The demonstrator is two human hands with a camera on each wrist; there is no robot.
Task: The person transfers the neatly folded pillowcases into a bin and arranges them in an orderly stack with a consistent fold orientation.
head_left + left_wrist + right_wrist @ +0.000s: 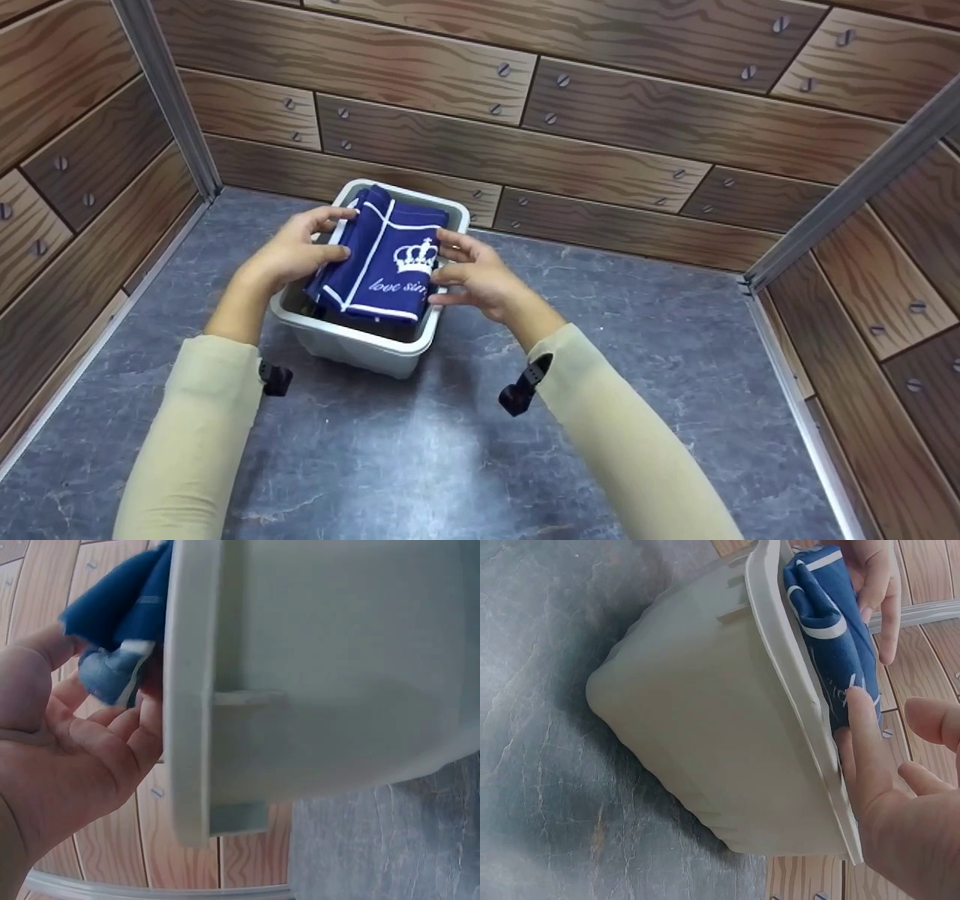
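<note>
A folded navy cloth (382, 255) with white trim, a white crown print and partly covered lettering lies in the mouth of a pale grey plastic bin (352, 341). My left hand (289, 247) holds the cloth's left edge between thumb and fingers. In the left wrist view, the fingers of that hand (82, 727) curl under a loose blue fold (124, 611) beside the bin's rim. At the cloth's right side, my right hand (480, 277) touches the edge with extended fingers. The right wrist view shows its fingertips (859, 709) against the rolled cloth (832, 637), the thumb apart from it.
The bin stands on a grey marbled floor (600, 390), close to the back wood-patterned wall (420, 127). Similar panels rise at left and right, with metal corner strips (169, 97). A small black device (525, 386) sits at the right cuff, another (275, 377) at the left.
</note>
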